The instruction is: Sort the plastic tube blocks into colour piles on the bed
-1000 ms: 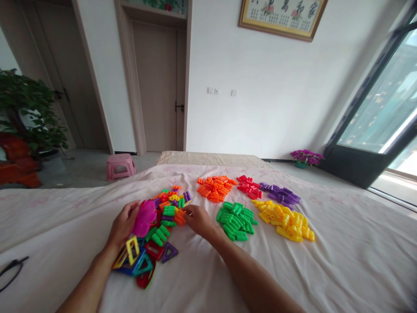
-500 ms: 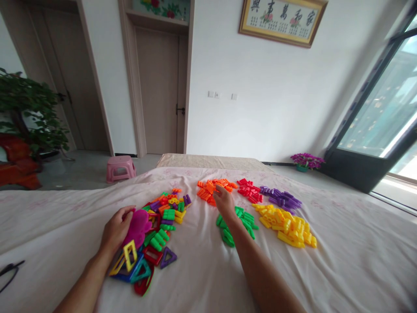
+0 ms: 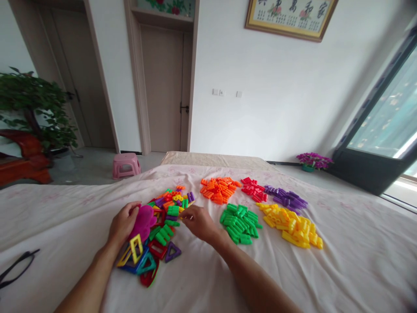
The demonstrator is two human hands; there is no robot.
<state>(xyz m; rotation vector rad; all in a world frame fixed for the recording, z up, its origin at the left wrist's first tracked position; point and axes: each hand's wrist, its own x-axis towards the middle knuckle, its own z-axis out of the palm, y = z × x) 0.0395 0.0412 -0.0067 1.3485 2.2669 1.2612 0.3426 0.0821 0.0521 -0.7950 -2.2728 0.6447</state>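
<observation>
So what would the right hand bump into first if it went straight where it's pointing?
The right hand would probably meet the mixed heap of coloured blocks just ahead, though which piece comes first is hard to tell.

Has a heap of blocks [image 3: 164, 234] on the cloth [image 3: 260, 278], between left hand [image 3: 122, 224] and right hand [image 3: 197, 221]; has five piles [image 3: 240, 224] right of it, glasses [image 3: 28, 254] left of it, a stool [image 3: 127, 157] behind, on the floor [image 3: 93, 169].

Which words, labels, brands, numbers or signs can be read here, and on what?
"萬 和 家": framed picture, left to right; two characters at left are cut off.
Smaller lines beneath: too small to read.
Panel above the door: marks too small to read.
Coloured pieces: no text seen.
</observation>
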